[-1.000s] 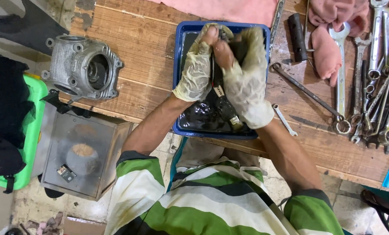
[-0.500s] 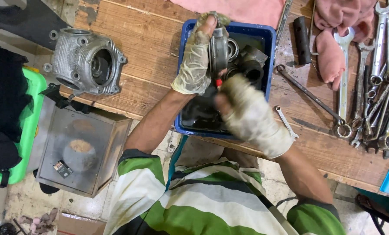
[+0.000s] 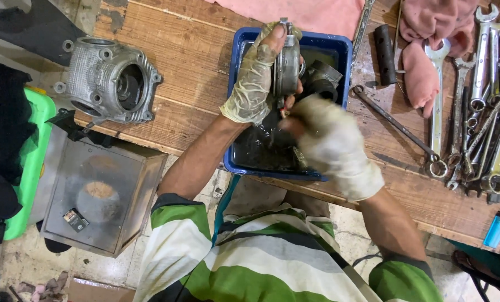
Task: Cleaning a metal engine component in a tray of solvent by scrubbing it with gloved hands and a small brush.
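My left hand (image 3: 254, 85), in a stained thin glove, grips a round grey metal engine part (image 3: 288, 66) and holds it upright over the far side of a blue plastic tub (image 3: 346, 49). Dark liquid fills the tub's bottom. My right hand (image 3: 332, 146), in a whitish glove and blurred by motion, is just below the part over the tub's near half. Its fingers are closed around a small tool with a reddish bit (image 3: 285, 113). Another dark metal part (image 3: 322, 77) lies in the tub to the right of the held one.
A grey finned engine cylinder (image 3: 110, 81) sits on the wooden bench (image 3: 188, 50) at left. Several spanners (image 3: 484, 112), a long ring spanner (image 3: 395, 124), a black handle (image 3: 385, 47) and a pink cloth (image 3: 423, 53) lie at right. A metal box (image 3: 93, 196) stands below the bench, and a blue lighter (image 3: 497, 228) lies near the edge.
Both hands were together over the tub's far end. My left hand has raised the metal part upright, and my right hand has drawn back toward the near side.
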